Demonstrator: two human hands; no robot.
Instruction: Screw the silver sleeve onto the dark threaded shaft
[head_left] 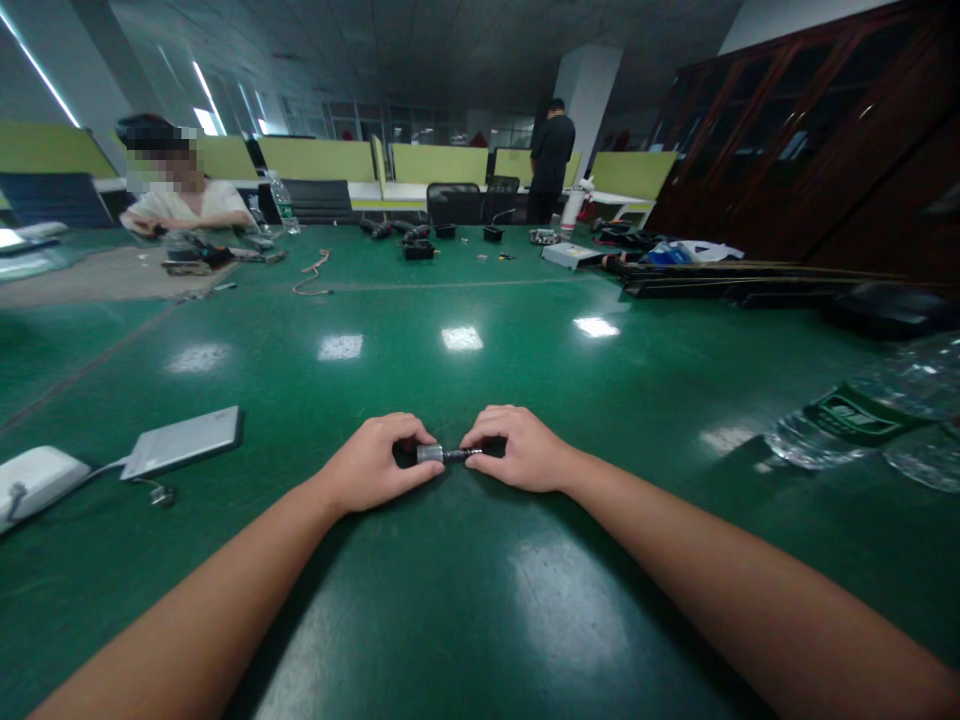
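Over the green table, my left hand [379, 460] grips a short silver metal cylinder [430, 454] between thumb and fingers. A thin dark ridged rod [454, 456] sticks out from the cylinder's right end. Thumb and fingertips of my right hand [517, 448] are closed on the rod's far end. Rod and cylinder lie in one line, roughly level. Whether the rod is a screw or a shaft is too small to tell, and my fingers cover parts of both pieces.
To the left lie a silver flat box with a cable [184, 440] and a white device [37, 480]. Clear plastic bottles [847, 425] stand at the right. Black strips [675, 282] and loose parts line the far side. One person [187, 195] sits far left; another [553, 155] stands behind.
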